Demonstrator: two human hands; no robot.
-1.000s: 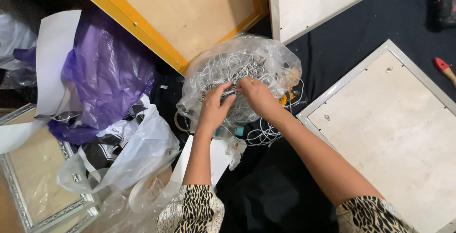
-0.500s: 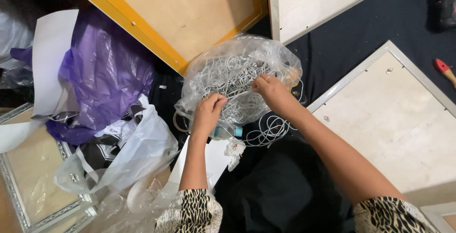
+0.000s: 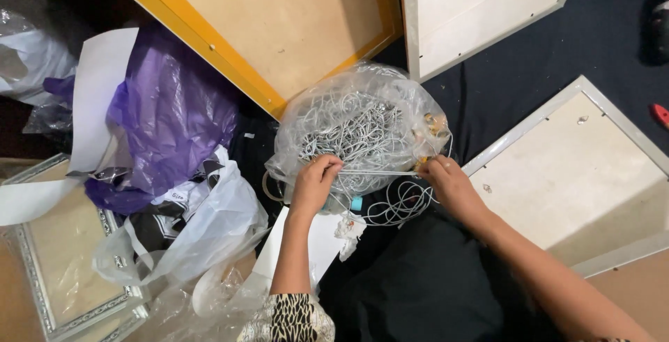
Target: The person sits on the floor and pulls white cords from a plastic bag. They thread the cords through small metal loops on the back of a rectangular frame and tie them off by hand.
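Two hands on one white cord [image 3: 380, 172], pulled taut between them. My left hand [image 3: 315, 183] and right hand [image 3: 446, 183] pinch each end, fingers pressed together. Cord runs from clear plastic bag [image 3: 362, 129] on dark floor [image 3: 516, 84]. Feels light, thin, limp, tangle-prone; likely grip close to snarl.

Two bare forearms were in view, both uncovered from wrist to above the elbow. Left hand [image 3: 315, 183] and right hand [image 3: 449, 187] wore no gloves; no rings, watch or bracelets could be made out. Short sleeves in a leopard-type print, black blotches on cream and tan, showed at the lower frame edge; left sleeve [image 3: 289, 317] clear, right one barely in view
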